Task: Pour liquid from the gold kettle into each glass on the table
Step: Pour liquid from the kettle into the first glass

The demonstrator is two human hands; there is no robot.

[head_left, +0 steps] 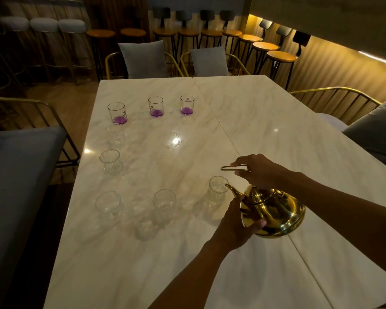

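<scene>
The room was dim, so the five clear ribbed glasses were hard to see against the pale marble tabletop (265, 121). Whether any liquid came out of the spout could not be told. Part of the shiny gold metal kettle (276, 210) was hidden behind the left hand (236, 221), and both arms were cut off at the bottom and right edges of the picture.

The left hand cupped the side of the kettle near the spout, with the thumb on the lower body. The right hand (261, 170) was above it, its grip closed on the thin wire handle (232, 168), which stuck out past the fingers. The kettle was tipped and lifted off the tabletop, with its spout touching or just over the rim of the nearest clear ribbed glass (218, 190).

Beyond and to the left of the left hand stood four more clear glasses (164, 200), well apart. Farthest from both hands were three straight printed glasses with purple liquid (156, 107) at the bottom.
</scene>
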